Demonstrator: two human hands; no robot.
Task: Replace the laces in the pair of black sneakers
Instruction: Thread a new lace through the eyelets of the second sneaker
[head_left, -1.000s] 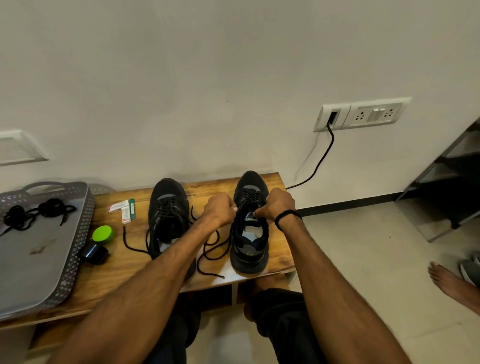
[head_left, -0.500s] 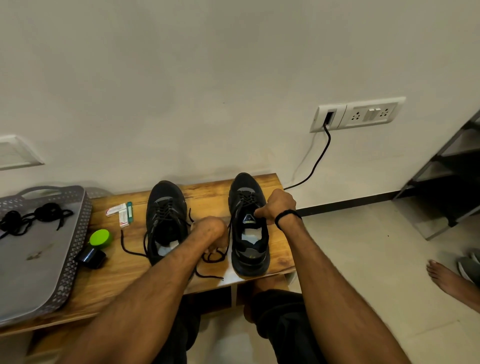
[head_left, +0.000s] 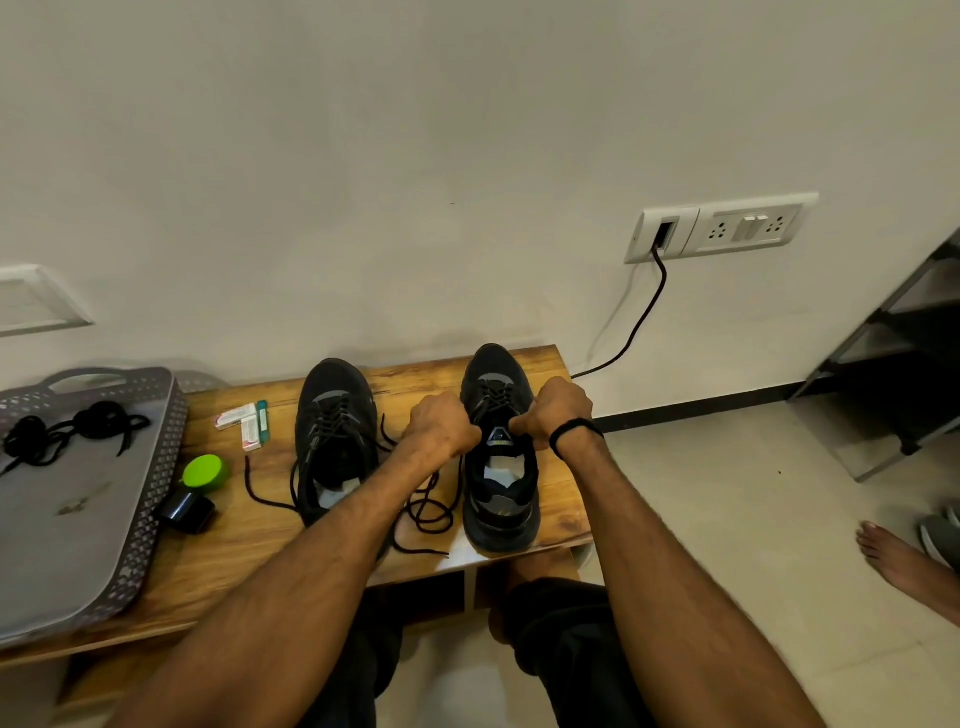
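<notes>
Broadly, the scene has not shifted over the last second. The wooden counter (head_left: 249, 545) against the wall carries a grey tray (head_left: 78, 545) at its left end and the two black sneakers side by side, toes to the wall. The left sneaker (head_left: 335, 441) stands untouched, laced, with its ends trailing on the wood.

The right sneaker (head_left: 498, 499) is the one being worked on, and the change is in the left hand (head_left: 441, 428). Half a second ago it had dropped to the slack between the shoes. It has now come back up beside the tongue, level with the right hand (head_left: 553, 410), which has kept its place. That looks like a pull drawing a length through an upper eyelet, so lacing on this shoe is probably near its end.

Both hands are curled into fists, close together but apart, flanking the top of the lacing. The left grips the loose lace (head_left: 428, 512), which runs down from it and coils on the counter between the shoes. The right is clamped at the shoe's eyelet edge, and whether it also pinches a lace end cannot be seen.

A bundle of black laces (head_left: 67, 431) lies on the tray, well away from both hands.
</notes>
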